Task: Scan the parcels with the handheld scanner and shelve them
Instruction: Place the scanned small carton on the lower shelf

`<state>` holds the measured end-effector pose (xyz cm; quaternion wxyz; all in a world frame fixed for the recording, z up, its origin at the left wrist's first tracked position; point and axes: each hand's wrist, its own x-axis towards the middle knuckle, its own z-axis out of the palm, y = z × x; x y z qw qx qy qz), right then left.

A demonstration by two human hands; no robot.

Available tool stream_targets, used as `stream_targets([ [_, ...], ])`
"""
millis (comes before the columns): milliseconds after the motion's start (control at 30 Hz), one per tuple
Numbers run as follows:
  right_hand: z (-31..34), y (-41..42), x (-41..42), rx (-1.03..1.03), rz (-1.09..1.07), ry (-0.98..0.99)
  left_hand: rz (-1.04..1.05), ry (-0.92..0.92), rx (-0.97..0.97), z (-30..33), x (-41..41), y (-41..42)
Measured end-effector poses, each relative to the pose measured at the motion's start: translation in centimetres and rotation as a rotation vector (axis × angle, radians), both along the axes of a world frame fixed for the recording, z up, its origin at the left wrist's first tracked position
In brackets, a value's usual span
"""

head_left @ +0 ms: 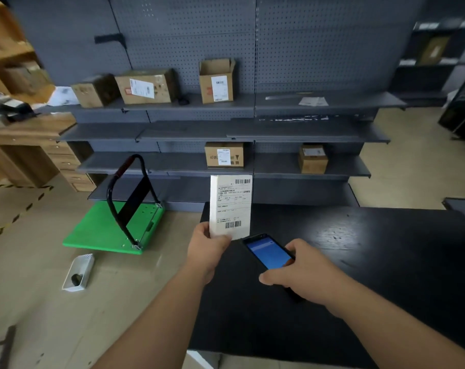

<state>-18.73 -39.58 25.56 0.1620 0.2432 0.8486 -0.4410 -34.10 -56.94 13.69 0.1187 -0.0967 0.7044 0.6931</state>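
Your left hand [208,245] pinches the slim white parcel [231,206] by its lower corner, upright above the black table [372,262]. Your right hand [300,267] grips the handheld scanner [268,253]. Parcel appears light and rigid; a fuller edge grip seems safer.

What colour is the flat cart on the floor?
Bright green, with a black handle; the cart shows in the head view.

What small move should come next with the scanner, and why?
Probably tilt the scanner in the right hand up toward the lower barcode. The left hand holds the parcel upright, label facing the camera, but the scanner lies low beside its bottom corner, screen up.
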Motion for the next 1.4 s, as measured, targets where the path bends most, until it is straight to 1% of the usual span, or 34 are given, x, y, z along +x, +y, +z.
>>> stream_targets([
  [100, 1.4, -1.0, -0.2, 0.005, 0.003, 0.01, 0.015, 0.023, 0.084, 0.8, -1.0, -0.8],
  [367, 2.9, -2.8, -0.8, -0.003, -0.036, 0.018, 0.021, 0.037, 0.166, 1.9, -2.3, -2.0],
  [900, 1.8, -3.4, -0.8, 0.025, -0.072, 0.011, -0.029, 0.008, 0.159, 1.5, -2.4, -1.3],
  [1067, 1.4, -2.6, -0.4, 0.064, -0.184, 0.038, -0.112, -0.012, 0.136, 1.5, -2.6, 0.1],
  [1267, 0.6, -1.2, 0.7, 0.066, -0.412, 0.09, -0.235, -0.046, 0.138, 1.3, -2.3, 2.7],
  [1400, 0.2, -0.4, 2.1, 0.094, -0.562, 0.134, -0.35, -0.075, 0.101, 1.5, -1.3, 4.7],
])
